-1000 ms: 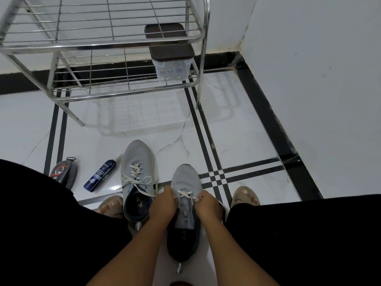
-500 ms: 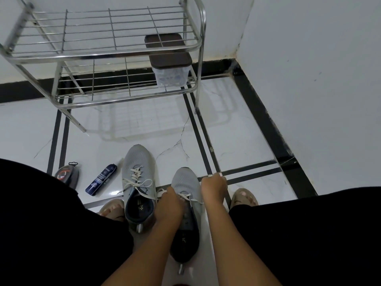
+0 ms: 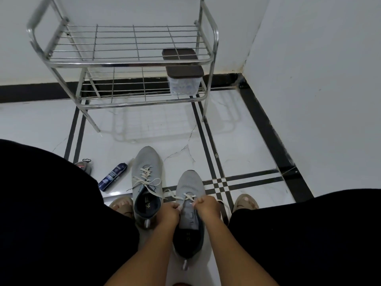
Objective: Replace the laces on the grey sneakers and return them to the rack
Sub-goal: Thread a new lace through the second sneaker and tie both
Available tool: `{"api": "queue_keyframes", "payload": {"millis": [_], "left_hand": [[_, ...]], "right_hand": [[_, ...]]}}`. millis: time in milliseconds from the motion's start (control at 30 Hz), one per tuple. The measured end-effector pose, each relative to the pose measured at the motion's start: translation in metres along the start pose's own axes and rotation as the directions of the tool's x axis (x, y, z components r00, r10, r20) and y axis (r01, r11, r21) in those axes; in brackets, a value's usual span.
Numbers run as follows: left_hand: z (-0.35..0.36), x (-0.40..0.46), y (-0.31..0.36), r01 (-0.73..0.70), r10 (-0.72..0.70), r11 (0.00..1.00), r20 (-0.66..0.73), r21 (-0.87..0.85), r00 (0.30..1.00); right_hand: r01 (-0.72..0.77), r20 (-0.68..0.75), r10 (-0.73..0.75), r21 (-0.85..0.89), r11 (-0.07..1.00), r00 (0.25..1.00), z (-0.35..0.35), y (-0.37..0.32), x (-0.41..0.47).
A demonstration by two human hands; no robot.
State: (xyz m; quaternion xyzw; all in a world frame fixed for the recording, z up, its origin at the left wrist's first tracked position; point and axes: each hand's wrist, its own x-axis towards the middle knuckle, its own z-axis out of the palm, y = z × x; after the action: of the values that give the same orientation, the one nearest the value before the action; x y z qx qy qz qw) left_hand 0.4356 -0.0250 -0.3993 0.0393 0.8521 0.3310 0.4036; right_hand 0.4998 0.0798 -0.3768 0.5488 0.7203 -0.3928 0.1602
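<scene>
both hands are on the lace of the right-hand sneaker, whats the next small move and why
Probably thread the lace ends through the next pair of eyelets. The left hand and right hand each pinch the lace of the near sneaker, which shows only one crossing near the toe, while the other sneaker is laced further up.

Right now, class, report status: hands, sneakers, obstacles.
Both hands, left and right, pinching lace on right-side sneaker. Other sneaker laced. Rack path unobstructed.

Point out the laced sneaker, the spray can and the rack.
laced sneaker (image 3: pixel 146 162), head view, grey toe.
spray can (image 3: pixel 112 176), head view, middle of the blue body.
rack (image 3: pixel 132 64), head view, front rail of the upper shelf.
</scene>
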Motion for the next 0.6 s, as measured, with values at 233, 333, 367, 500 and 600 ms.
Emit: {"api": "queue_keyframes", "payload": {"millis": [233, 333, 367, 500, 600], "left_hand": [[0.002, 0.005, -0.009, -0.022, 0.023, 0.996, 0.019, -0.086, 1.000], [0.004, 0.007, -0.011, -0.032, 0.034, 0.996, 0.022, -0.079, 0.999], [0.005, 0.008, -0.012, -0.030, 0.032, 0.996, 0.016, -0.084, 0.999], [0.005, 0.007, -0.012, 0.004, -0.002, 0.993, 0.012, -0.116, 1.000], [0.005, 0.007, -0.012, -0.001, 0.001, 0.996, 0.002, -0.088, 1.000]], "right_hand": [[-0.008, -0.027, 0.004, -0.129, 0.992, 1.000, 0.011, -0.011, 0.003], [-0.024, -0.058, 0.013, -0.182, 0.983, 0.998, 0.015, -0.010, 0.005], [-0.024, -0.053, 0.015, -0.183, 0.983, 0.998, 0.017, -0.010, 0.005], [-0.011, -0.060, -0.001, -0.201, 0.980, 0.998, 0.017, -0.012, 0.005], [-0.035, -0.012, 0.034, -0.166, 0.985, 0.999, 0.016, -0.013, 0.004]]}}
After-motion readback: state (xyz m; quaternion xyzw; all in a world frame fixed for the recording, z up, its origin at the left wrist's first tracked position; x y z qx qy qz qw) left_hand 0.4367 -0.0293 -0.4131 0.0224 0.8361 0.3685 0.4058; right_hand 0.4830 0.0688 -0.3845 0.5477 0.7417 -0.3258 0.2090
